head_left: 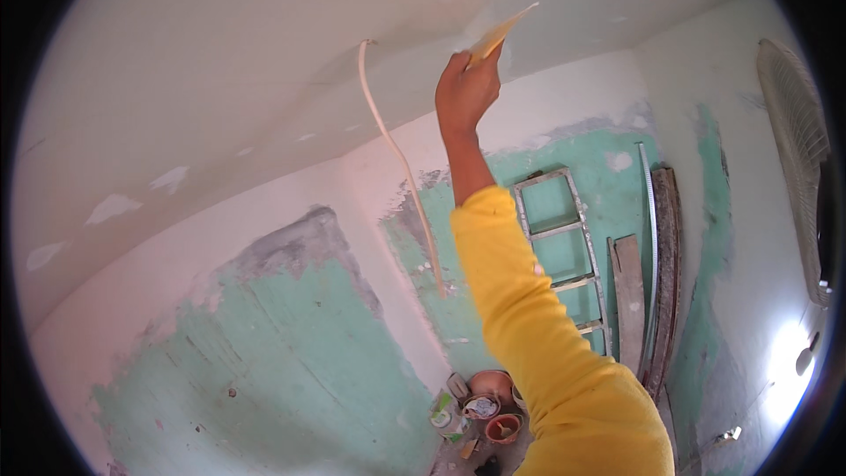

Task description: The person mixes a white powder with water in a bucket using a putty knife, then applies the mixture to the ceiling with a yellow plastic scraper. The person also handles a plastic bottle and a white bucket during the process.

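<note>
My right hand (465, 92) reaches up in a yellow sleeve (546, 326), its fingers closed round a thin, flat, yellowish putty spreader (495, 39). The spreader is held tilted close under the pale ceiling (229, 44); whether its edge touches the surface I cannot tell. Around it the ceiling has a smooth greyish patch and a short dark crack line. To the left of the hand, a pale flexible conduit (394, 143) hangs down from a hole in the ceiling. My left hand is out of view.
A ladder (577, 227) leans against the green and white wall (300, 361), beside several boards (628, 300). Buckets (504, 428) and a bag (448, 419) stand on the floor below. At the right, a caged fan (789, 150) hangs above a bright light (787, 375).
</note>
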`<move>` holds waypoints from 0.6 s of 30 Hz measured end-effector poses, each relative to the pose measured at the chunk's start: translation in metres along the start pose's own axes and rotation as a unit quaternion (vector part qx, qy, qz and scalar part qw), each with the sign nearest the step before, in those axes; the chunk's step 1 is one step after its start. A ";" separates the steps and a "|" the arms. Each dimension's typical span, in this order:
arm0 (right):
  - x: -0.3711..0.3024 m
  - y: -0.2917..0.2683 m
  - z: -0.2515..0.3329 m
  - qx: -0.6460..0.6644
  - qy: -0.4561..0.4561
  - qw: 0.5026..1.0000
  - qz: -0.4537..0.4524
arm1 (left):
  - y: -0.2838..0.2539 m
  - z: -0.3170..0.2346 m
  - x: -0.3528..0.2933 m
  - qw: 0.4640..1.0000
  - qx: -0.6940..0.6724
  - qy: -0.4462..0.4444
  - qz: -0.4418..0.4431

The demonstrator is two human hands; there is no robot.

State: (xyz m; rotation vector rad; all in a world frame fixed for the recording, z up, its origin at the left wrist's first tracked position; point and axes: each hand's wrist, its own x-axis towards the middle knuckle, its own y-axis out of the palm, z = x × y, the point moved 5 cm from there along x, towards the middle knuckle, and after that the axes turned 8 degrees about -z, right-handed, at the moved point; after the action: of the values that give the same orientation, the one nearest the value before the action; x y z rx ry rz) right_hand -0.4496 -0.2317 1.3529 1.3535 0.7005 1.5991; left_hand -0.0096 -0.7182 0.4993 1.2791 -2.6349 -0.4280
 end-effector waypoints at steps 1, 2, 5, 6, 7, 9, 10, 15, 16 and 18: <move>0.008 0.015 -0.005 -0.005 -0.017 1.000 -0.019 | 0.000 0.001 -0.001 1.000 0.003 0.000 -0.001; 0.013 0.024 -0.004 -0.008 -0.037 0.999 -0.038 | 0.002 0.002 0.000 1.000 0.000 0.000 0.000; -0.005 0.063 0.034 -0.042 0.003 0.999 0.016 | 0.000 0.004 -0.001 1.000 0.003 0.007 -0.006; -0.024 0.067 0.048 -0.021 0.000 0.999 0.043 | 0.004 0.007 -0.003 1.000 0.001 0.004 -0.006; -0.050 0.061 0.056 0.001 0.006 0.998 0.067 | -0.001 0.005 -0.006 1.000 0.005 0.005 -0.011; -0.082 0.030 0.060 0.056 -0.025 0.996 0.059 | -0.004 0.001 -0.006 1.000 0.009 0.006 -0.012; -0.091 0.023 0.060 0.087 -0.039 0.994 0.055 | -0.006 0.001 -0.007 1.000 0.013 0.008 -0.015; -0.012 -0.002 -0.049 0.300 0.252 0.918 0.064 | 0.011 0.007 -0.004 1.000 0.012 -0.006 -0.007; -0.003 0.001 -0.063 0.337 0.319 0.883 0.066 | 0.012 0.009 -0.005 1.000 0.012 -0.007 -0.009; 0.014 0.002 -0.069 0.334 0.340 0.873 0.108 | 0.009 0.008 -0.002 1.000 0.012 -0.005 -0.010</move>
State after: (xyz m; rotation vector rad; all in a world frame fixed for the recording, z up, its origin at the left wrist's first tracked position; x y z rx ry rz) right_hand -0.5165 -0.2112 1.3449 1.3411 1.7024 2.1531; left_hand -0.0174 -0.7101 0.4952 1.3163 -2.6457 -0.4075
